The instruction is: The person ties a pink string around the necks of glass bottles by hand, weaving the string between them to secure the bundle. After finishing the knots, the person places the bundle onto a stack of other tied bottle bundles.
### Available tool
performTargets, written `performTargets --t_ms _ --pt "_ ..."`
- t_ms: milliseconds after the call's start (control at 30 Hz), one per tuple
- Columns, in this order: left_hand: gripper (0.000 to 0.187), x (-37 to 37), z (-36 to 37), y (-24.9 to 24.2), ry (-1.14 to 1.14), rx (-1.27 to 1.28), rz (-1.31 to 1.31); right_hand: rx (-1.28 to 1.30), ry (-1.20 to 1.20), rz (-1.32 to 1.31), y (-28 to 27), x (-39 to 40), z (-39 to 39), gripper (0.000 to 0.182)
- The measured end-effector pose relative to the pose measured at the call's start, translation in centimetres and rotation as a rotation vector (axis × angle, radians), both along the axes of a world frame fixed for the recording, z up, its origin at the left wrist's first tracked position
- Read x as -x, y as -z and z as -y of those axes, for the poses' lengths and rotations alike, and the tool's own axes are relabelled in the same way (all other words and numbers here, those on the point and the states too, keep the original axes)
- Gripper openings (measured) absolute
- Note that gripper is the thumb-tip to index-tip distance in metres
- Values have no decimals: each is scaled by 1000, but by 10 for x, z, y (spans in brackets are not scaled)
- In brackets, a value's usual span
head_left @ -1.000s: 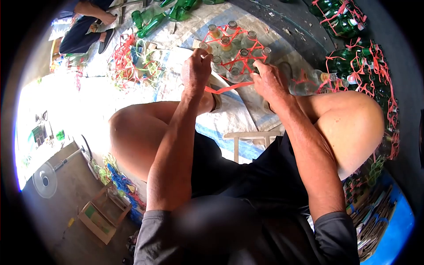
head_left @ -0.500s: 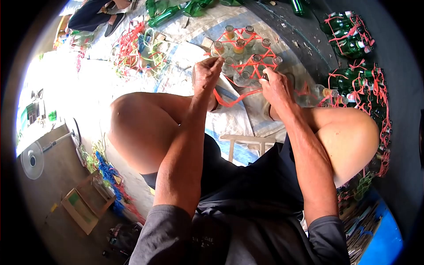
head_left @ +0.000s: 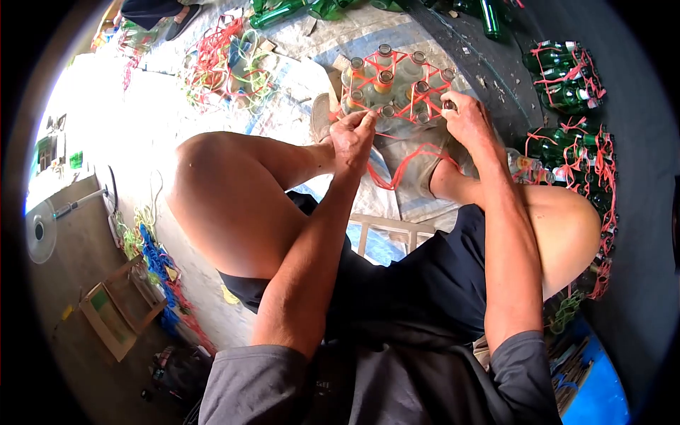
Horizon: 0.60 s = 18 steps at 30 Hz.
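A cluster of clear glass bottles (head_left: 411, 74) stands upright on the floor sheet. Red plastic cord (head_left: 397, 58) is laced around and between the necks. My left hand (head_left: 354, 138) is closed in a pinch on the cord at the near left side of the cluster. My right hand (head_left: 469, 119) is at the right side, its fingers curled beside a dark round shape, perhaps a bottle mouth; what they grip cannot be made out. A slack loop of red cord (head_left: 399, 172) hangs between my hands, near my feet.
Green bottles tied with red cord (head_left: 567, 92) line the right side. Loose green bottles (head_left: 280, 14) lie at the back, near a tangle of coloured cord (head_left: 225, 67). Another person's foot (head_left: 184, 21) is at the upper left. A fan (head_left: 41, 228) stands far left.
My right hand has moved outward to the cluster's right edge. My left hand has shifted right and lower. The bottles have turned slightly, and the cord loop between my hands has changed shape.
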<state>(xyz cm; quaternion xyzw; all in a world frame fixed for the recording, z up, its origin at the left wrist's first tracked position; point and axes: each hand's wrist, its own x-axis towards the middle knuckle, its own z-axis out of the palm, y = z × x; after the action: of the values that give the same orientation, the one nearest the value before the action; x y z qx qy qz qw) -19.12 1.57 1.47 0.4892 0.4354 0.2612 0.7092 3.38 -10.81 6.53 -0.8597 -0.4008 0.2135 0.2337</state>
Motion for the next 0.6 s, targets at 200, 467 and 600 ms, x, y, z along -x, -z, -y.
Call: performTargets --t_ms 200,467,600 --pt "20 -1 7 2 -33 44 -60 53 -14 -29 -10 -6 -5 26" --pt "25 1 8 5 -6 -56 -49 97 9 -27 -4 -4 -2 29" --pt "25 2 10 10 20 -179 -72 -29 35 321 -16 17 -3 33"
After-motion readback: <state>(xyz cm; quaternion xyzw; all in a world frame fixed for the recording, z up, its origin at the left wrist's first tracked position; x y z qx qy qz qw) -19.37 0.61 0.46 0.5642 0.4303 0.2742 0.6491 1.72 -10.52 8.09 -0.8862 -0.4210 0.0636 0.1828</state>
